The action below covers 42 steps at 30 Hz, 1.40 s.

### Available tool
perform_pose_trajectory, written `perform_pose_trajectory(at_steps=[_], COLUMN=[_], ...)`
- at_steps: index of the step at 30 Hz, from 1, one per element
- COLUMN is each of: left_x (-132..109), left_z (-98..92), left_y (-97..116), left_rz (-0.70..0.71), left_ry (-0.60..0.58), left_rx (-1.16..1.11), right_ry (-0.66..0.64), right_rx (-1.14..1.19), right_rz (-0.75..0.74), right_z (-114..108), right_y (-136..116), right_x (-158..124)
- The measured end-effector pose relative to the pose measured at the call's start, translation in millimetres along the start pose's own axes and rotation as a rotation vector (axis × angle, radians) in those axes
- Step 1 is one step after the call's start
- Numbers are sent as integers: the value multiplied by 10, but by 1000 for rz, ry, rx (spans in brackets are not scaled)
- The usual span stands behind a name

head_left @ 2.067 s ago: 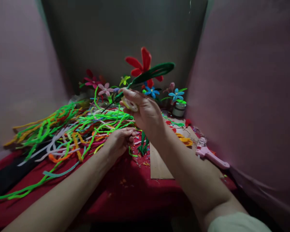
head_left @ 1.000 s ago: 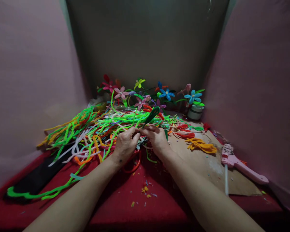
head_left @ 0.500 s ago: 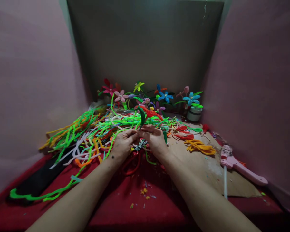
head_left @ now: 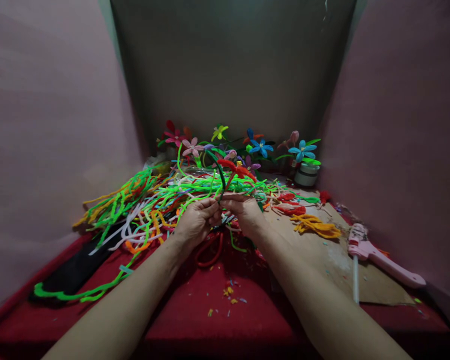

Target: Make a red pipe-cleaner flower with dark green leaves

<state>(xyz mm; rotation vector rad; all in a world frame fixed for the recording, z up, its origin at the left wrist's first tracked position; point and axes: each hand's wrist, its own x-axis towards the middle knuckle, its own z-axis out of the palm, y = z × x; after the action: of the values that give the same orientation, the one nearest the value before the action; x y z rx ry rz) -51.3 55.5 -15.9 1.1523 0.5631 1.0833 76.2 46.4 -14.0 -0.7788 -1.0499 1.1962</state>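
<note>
Close together at the middle, both hands pinch the base of a red pipe-cleaner flower (head_left: 237, 169) with a dark green leaf (head_left: 220, 172) curving up beside it. My left hand (head_left: 200, 220) is closed on the stem from the left. From the right, the fingers of my right hand (head_left: 243, 210) close round the same stem. The flower and leaf stand above the fingertips. Where the fingers meet, the stem is mostly hidden. Red scissor handles (head_left: 210, 255) show below my left hand on the red cloth (head_left: 195, 310).
A pile of green, white and orange pipe cleaners (head_left: 135, 195) spreads left and behind. Finished flowers (head_left: 260, 148) stand at the back near a jar (head_left: 306, 175). On the right, cardboard (head_left: 322, 260) bears yellow pieces (head_left: 317, 227) beside a pink glue gun (head_left: 382, 260).
The view has shifted slightly, so the scene sits further right. The red flower has tilted and shows more stem, and the leaf now curves up and left, seen edge-on.
</note>
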Motion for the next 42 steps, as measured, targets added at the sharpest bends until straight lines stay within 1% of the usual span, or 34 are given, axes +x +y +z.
perform_pose_trajectory(at_steps=[4,7,11,15,26,29,34,36,37,39,42], left_x=[-6,-5,2,3,-11,-7,-6,-15,-22,-34,-45], left_z=[-11,-22,-36,-35,-26,-38,-72,-68,-61,-38,-7], left_y=[3,5,11,12,19,16,18,43,64,116,200], left_rz=[-23,-35,-26,-7,5,-4,-8,11,22,52,144], left_ry=[-38,-63,-105,-89,-28,-32,-51,-27,6,105,235], left_rx=[-53,-68,-63,-8,111,126,158,235,287,378,411], right_ry=[24,31,54,62,34,39,62,83,91,97,82], right_rx=[46,63,57,55,-47,-96,-165,-175,-174,-166,-233], right_rz=[60,72,-3,-86,-153,-199,-231,-242,-243,-253,-312], right_z=[0,-8,-10,9,31,28,34,41,45,50,54], right_y=[-21,-15,-3,-14,-53,-40,-28,-29,-27,-20,1], right_x=[3,10,14,5,-28,-25,-30,-31,-31,-26,-23])
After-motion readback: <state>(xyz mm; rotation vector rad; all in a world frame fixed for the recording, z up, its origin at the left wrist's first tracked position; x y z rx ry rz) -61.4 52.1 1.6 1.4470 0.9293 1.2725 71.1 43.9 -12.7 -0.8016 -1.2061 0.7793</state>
